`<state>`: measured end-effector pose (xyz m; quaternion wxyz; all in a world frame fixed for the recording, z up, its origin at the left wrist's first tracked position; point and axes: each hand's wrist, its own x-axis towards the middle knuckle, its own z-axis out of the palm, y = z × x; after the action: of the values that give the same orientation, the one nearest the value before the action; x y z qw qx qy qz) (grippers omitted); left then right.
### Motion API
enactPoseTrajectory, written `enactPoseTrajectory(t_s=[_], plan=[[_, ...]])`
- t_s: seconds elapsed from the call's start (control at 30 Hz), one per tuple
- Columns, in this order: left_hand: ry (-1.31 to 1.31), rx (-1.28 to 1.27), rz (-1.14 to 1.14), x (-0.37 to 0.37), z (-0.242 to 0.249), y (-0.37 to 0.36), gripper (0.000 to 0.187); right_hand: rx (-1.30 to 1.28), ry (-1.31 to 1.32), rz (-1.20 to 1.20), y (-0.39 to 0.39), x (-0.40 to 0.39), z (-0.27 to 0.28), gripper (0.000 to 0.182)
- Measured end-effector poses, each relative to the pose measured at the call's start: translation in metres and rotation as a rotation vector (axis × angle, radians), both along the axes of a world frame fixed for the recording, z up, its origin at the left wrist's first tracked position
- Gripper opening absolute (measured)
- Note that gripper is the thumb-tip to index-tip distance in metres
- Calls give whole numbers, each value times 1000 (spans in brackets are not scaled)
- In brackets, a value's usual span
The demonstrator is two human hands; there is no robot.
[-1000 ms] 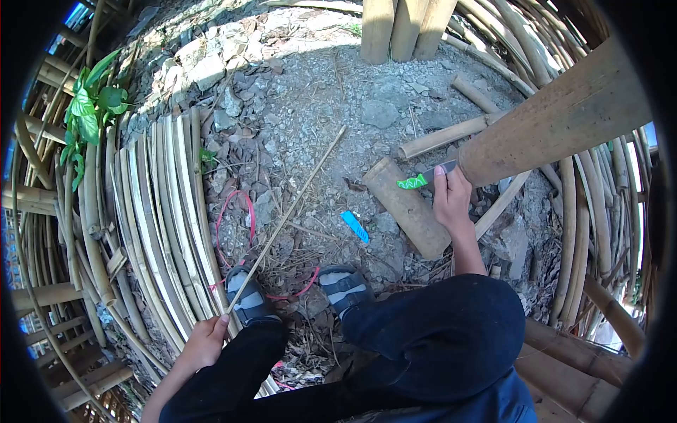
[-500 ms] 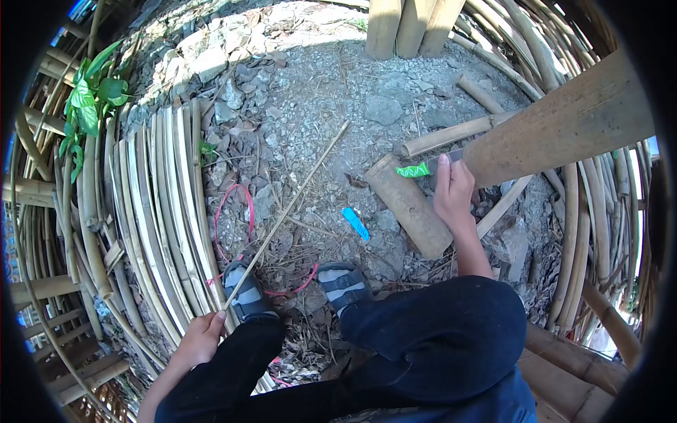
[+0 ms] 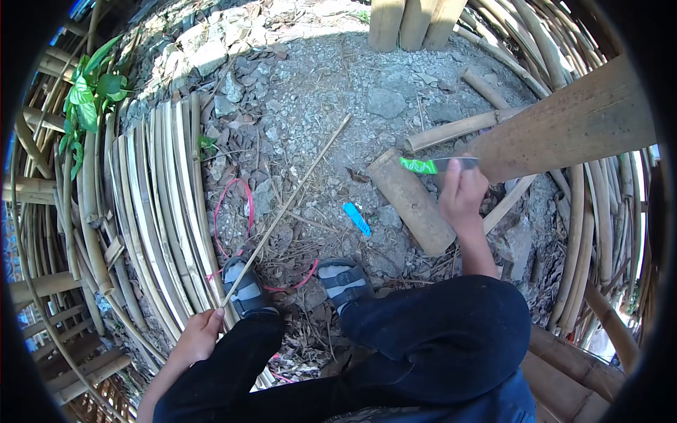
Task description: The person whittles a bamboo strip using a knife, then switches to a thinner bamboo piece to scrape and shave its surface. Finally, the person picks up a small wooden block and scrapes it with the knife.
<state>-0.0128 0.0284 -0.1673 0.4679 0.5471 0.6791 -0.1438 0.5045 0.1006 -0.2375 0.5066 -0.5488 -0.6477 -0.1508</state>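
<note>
My left hand (image 3: 199,336) is closed on the lower end of a long thin bamboo strip (image 3: 290,201), which slants up and to the right over my sandal. In my right hand (image 3: 464,194) is a knife (image 3: 421,166) with a green patterned part pointing left and a dark part at my fingers. That hand is beside the thick bamboo pole (image 3: 564,130). Just below the knife, a short bamboo piece (image 3: 412,204) lies on the ground. A blue object (image 3: 357,219) rests on the gravel between my hands.
Split bamboo strips (image 3: 166,211) lie in a row at left, near a pink string (image 3: 250,211). Cut bamboo lengths (image 3: 455,131) are on the ground at upper right. Three upright bamboo posts (image 3: 412,25) stand at the top. A leafy plant (image 3: 84,106) grows at far left.
My right hand has moved slightly right and down, and the knife lies more level. My left hand still holds the strip, with little movement.
</note>
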Motion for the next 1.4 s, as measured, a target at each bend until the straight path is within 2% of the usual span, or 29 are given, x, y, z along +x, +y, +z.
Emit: enactPoseTrajectory(t_s=[0.07, 0.2, 0.27, 0.37, 0.43, 0.47, 0.53, 0.57, 0.6, 0.67, 0.7, 0.83, 0.9, 0.93, 1.0, 1.1, 1.13, 1.17, 1.2, 1.3, 1.33, 1.4], plan=[[26, -34, 41, 5, 6, 5, 58, -287, -126, -79, 3, 15, -60, 20], [-4, -46, 67, 0, -1, 3, 57, -239, -141, -34, 7, 21, 14, 21], [19, -56, 39, 1, -1, 3, 56, -15, -114, -22, 17, 11, 53, 23], [7, -59, 86, 2, 1, 3, 55, -97, -137, -72, 4, 8, 43, 21], [20, -69, 85, 4, 3, 4, 55, -371, -298, -43, 6, 10, -30, 19], [14, -55, 82, 1, 2, 4, 55, -357, -303, -50, 4, 10, -43, 19], [-18, -6, 33, 2, 2, 6, 54, -359, -161, -9, 0, 10, -54, 19], [36, -68, 86, 9, 10, 8, 54, -290, -143, -38, -2, 17, -52, 23], [-6, -15, 66, 6, 4, 7, 54, -312, -135, -48, -11, 17, -48, 23], [20, -63, 75, 8, 5, 7, 54, -348, 240, -171, -5, 27, -31, 27], [16, -67, 70, 8, 4, 6, 54, -399, 419, -159, -2, 24, -20, 30], [29, -65, 97, 9, 5, 7, 54, -452, 424, -74, -2, 30, -19, 30], [37, -59, 96, 8, 6, 9, 54, -446, 165, -49, -2, 28, -12, 30], [23, -63, 98, 7, 4, 8, 54, -450, 175, -42, -2, 23, -1, 30], [24, -74, 103, 4, 5, 4, 54, -181, -84, -33, -4, 17, 31, 27], [-26, -60, 104, 1, -2, 4, 55, -116, 42, -55, -17, -2, 60, 22], [-33, -57, 98, 0, -3, 4, 55, -113, 35, -60, -14, 0, 36, 22], [-11, -60, 100, 1, -2, 5, 55, -272, -132, -61, -8, 3, -10, 20], [10, -64, 100, 2, 1, 4, 56, -431, -300, -65, -6, 6, -33, 18], [-2, -42, 109, 12, 2, 14, 56, -286, -273, -51, -10, 10, -17, 17], [10, -76, 127, 7, 5, 7, 55, -318, -257, -54, -17, 4, -1, 17], [-35, -54, 110, 2, -3, 8, 54, -117, -295, -118, -5, 10, 41, 16]])
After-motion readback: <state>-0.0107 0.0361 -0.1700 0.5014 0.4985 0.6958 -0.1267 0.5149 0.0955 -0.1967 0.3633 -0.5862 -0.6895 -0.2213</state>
